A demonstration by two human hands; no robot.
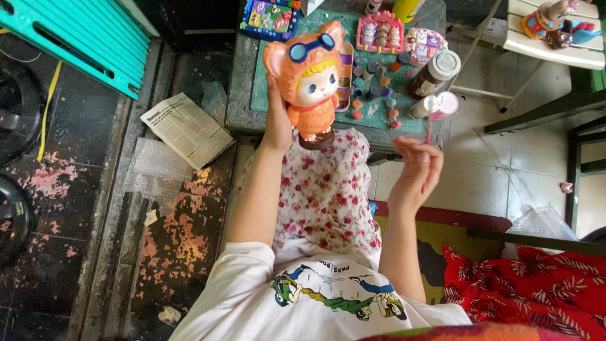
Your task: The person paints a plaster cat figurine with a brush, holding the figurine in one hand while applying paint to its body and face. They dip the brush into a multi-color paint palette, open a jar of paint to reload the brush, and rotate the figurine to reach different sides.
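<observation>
Two hands up. My left hand (pixel 276 120) has a closed grip on the back of a glossy orange figurine (pixel 310 79): rounded hood, blue goggles, brown disc base, held upright above my floral lap at the near edge of the bench (pixel 243 95). My right hand (pixel 416 170) is loosely curled, pinching what looks like a thin brush (pixel 428 129); blurred. Small paint pots (pixel 375 85) dot the green mat.

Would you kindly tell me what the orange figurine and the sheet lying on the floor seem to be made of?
The orange figurine, held by the left hand, looks like painted plaster or ceramic: smooth moulded shapes, matte coat; vinyl is possible. The sheet looks like newsprint: thin, greyish, creased, printed.
</observation>
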